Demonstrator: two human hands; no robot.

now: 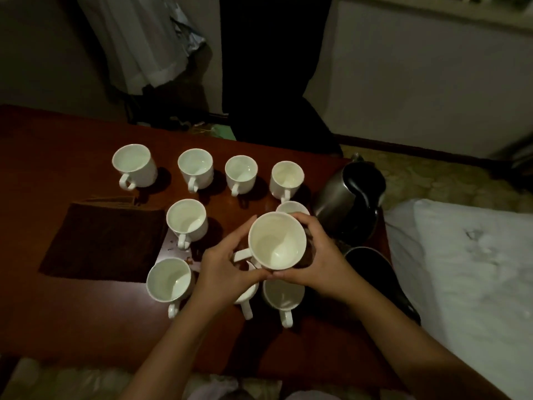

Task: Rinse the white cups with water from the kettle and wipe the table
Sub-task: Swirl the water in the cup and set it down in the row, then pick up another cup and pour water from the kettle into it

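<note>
Both of my hands cup one white cup (277, 241) above the table, its handle pointing left. My left hand (227, 267) curls round its left side and my right hand (314, 255) round its right side. Several other white cups stand on the red-brown table (57, 145): a back row from the far-left cup (134, 166) to the right one (287, 177), one in the middle (187, 220), and a near one (168, 280). Two more sit partly hidden under my hands. A steel kettle (349, 197) with a black handle stands at the right.
A dark brown cloth (101, 241) lies flat on the table's left part. A dark round container (372, 261) sits by the table's right edge, below the kettle. A white bed (473, 272) lies to the right. Small crumbs or wet marks dot the table near the cloth.
</note>
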